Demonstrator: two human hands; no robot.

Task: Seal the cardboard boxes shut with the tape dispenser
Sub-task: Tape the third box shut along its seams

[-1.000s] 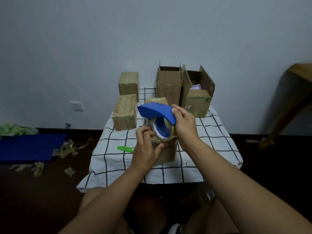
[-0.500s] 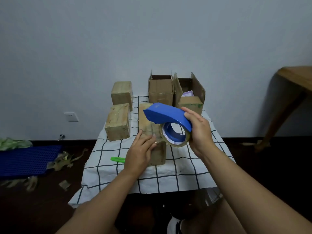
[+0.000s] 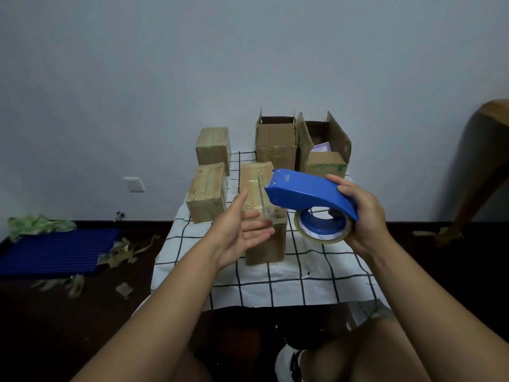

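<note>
The left hand [image 3: 242,230] is lifting off the taped cardboard box [image 3: 261,213], fingers now spread wide; the right hand [image 3: 360,216] is gripping the glossy blue curved tape dispenser [image 3: 308,193].

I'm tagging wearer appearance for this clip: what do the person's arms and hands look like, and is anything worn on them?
Both forearms are bare up to the frame edge, with no sleeves in view. The left hand and the right hand wear no gloves, and no rings, watch or bracelets show. No markings or cables are visible on either arm.
</note>
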